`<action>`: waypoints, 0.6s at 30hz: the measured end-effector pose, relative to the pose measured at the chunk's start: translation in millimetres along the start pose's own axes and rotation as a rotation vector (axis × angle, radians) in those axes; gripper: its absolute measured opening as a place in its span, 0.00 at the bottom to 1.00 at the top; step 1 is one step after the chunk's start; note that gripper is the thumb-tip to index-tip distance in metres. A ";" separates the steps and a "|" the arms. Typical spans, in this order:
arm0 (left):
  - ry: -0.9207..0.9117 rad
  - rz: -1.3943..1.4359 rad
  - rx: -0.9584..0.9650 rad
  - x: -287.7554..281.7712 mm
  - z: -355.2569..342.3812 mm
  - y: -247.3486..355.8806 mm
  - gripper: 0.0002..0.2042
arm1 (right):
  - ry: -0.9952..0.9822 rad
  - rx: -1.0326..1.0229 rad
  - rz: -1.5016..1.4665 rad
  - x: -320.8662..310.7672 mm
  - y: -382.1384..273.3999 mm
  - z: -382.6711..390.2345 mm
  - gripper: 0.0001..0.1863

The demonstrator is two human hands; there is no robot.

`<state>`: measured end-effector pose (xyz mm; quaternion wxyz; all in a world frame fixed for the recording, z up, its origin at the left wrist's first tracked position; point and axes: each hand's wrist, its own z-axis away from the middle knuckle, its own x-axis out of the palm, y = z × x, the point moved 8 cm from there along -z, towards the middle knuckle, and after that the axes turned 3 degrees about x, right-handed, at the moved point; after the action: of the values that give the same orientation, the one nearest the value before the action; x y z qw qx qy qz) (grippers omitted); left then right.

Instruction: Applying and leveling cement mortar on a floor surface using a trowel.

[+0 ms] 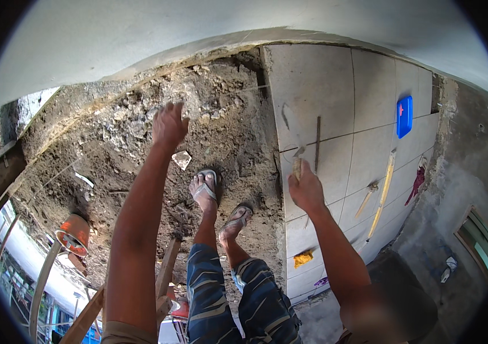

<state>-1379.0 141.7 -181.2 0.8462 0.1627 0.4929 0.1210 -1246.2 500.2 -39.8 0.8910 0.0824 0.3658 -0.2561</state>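
Observation:
My right hand (pixel 307 188) is closed around the wooden handle of a trowel (pixel 293 126), held above the pale floor tiles (pixel 313 74). The trowel's blade points away from me and looks blurred. A thin dark rod (pixel 317 143) lies on the tiles just right of the blade. My left hand (pixel 169 125) reaches out over the rough soil and rubble (pixel 124 123), its thumb apart from the fingers and nothing visible in it. Below that hand, a whitish broken tile piece (pixel 181 160) rests on the dirt.
On the tiles lie a blue plastic tray (pixel 405 117), a yellow straightedge (pixel 381 195), a hammer-like tool (pixel 366 199), an orange cloth (pixel 303 258) and a magenta cloth (pixel 417 182). An orange bucket (pixel 73 234) and wooden poles (pixel 166 272) stand left. A wall (pixel 198 34) bounds the far side.

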 end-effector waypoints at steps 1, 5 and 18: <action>0.047 0.030 -0.001 -4.9 -8.2 -2.8 0.22 | -0.017 -0.002 0.012 9.7 -1.3 1.2 0.31; 0.155 0.106 0.003 -16.2 -29.8 -15.3 0.11 | 0.047 -0.027 0.078 25.7 -29.0 -33.6 0.32; -0.093 -0.141 0.010 45.9 -7.0 -32.5 0.13 | 0.007 0.036 0.141 34.5 -49.2 -68.5 0.27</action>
<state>-1361.4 129.8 -233.8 0.8737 0.1372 0.4640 0.0510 -1292.6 467.3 -110.9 0.9038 0.1248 0.3577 -0.1991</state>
